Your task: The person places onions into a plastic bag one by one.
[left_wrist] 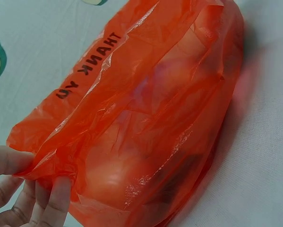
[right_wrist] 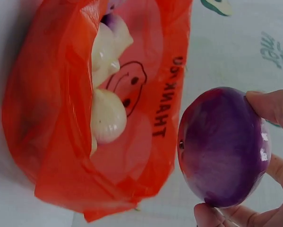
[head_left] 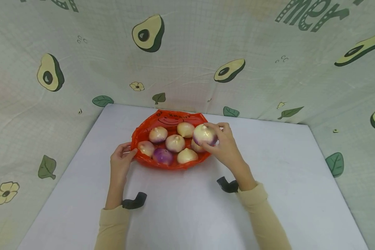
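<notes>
A red plastic bag (head_left: 172, 118) with black lettering and a smiley print lies with its mouth spread wide. Several glossy white-and-purple onions sit inside, among them a mostly purple onion (head_left: 163, 156) at the front. My left hand (head_left: 121, 163) pinches the bag's left edge between thumb and fingers; the left wrist view shows the gathered plastic (left_wrist: 51, 165) in that grip. Over the bag's right side, my right hand (head_left: 226, 147) holds an onion (right_wrist: 225, 146) by its sides, thumb and fingers spread around it. This onion partly covers another onion (head_left: 197, 146) in the head view.
The bag rests on a white table (head_left: 181, 201), toward its back edge. Behind and at both sides hangs a pale cloth (head_left: 187, 41) printed with avocados, leaves and flowers. A black wrist mount (head_left: 135, 201) juts from the left sleeve, another black mount (head_left: 227, 184) from the right.
</notes>
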Demonstrator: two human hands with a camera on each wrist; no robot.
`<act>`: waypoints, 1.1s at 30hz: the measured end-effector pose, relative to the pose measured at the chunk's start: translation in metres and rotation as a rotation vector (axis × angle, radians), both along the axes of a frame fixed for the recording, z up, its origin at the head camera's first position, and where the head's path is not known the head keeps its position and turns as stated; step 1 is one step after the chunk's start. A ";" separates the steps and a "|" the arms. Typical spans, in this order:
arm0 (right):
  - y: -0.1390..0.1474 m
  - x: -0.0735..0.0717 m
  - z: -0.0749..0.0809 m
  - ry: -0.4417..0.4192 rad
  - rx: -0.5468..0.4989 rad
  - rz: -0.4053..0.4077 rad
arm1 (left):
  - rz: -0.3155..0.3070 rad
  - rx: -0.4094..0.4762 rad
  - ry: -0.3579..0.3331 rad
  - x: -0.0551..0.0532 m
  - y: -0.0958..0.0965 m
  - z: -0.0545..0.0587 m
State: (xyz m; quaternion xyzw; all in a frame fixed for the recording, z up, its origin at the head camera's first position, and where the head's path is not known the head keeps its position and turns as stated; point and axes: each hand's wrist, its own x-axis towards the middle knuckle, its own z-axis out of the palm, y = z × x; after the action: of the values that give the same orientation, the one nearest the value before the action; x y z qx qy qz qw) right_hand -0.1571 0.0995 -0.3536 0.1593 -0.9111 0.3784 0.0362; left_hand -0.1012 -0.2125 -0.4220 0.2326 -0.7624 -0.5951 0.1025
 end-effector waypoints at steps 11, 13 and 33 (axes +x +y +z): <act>-0.030 -0.009 -0.015 0.018 0.174 0.115 | 0.013 0.005 -0.035 -0.001 -0.001 -0.001; -0.034 -0.010 -0.018 0.032 0.194 0.123 | 0.014 0.001 -0.040 -0.001 -0.001 -0.002; -0.060 -0.022 -0.046 0.059 0.318 0.075 | 0.003 0.011 -0.030 0.001 -0.001 -0.001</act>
State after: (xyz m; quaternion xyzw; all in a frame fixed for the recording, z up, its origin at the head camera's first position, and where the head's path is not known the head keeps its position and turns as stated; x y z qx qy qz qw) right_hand -0.1788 0.0396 -0.3997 0.2078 -0.9515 0.2255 0.0229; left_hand -0.1005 -0.2133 -0.4227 0.2430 -0.7604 -0.5955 0.0907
